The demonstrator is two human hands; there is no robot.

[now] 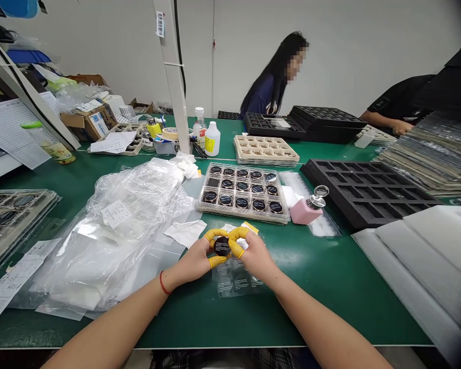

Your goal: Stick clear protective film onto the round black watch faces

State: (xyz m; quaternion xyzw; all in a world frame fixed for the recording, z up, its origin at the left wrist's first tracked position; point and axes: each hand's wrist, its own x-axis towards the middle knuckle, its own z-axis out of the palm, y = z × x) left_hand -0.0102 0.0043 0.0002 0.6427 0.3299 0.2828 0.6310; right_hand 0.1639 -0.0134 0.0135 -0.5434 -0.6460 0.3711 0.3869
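Observation:
My left hand (197,260) wears yellow finger cots and grips a round black watch face (222,247) by its edge; white printed text shows on its front. With thumb and forefinger closed, my right hand (253,251) holds the same watch face at its right rim. Beneath both hands lies a clear sheet of round printed films (241,286), partly covered by them. Just beyond, a clear plastic tray (246,217) carries rows of similar round watch faces, with one slot at its left lacking a round face. White wipes (186,231) lie near my left fingers.
Crumpled clear plastic bags (80,256) cover the left side. A pink pump bottle (306,212) stands right of the tray, beside a black foam tray (353,189) and white foam sheets (418,256). Farther back are a beige tray (267,148), a white bottle (212,141) and two people.

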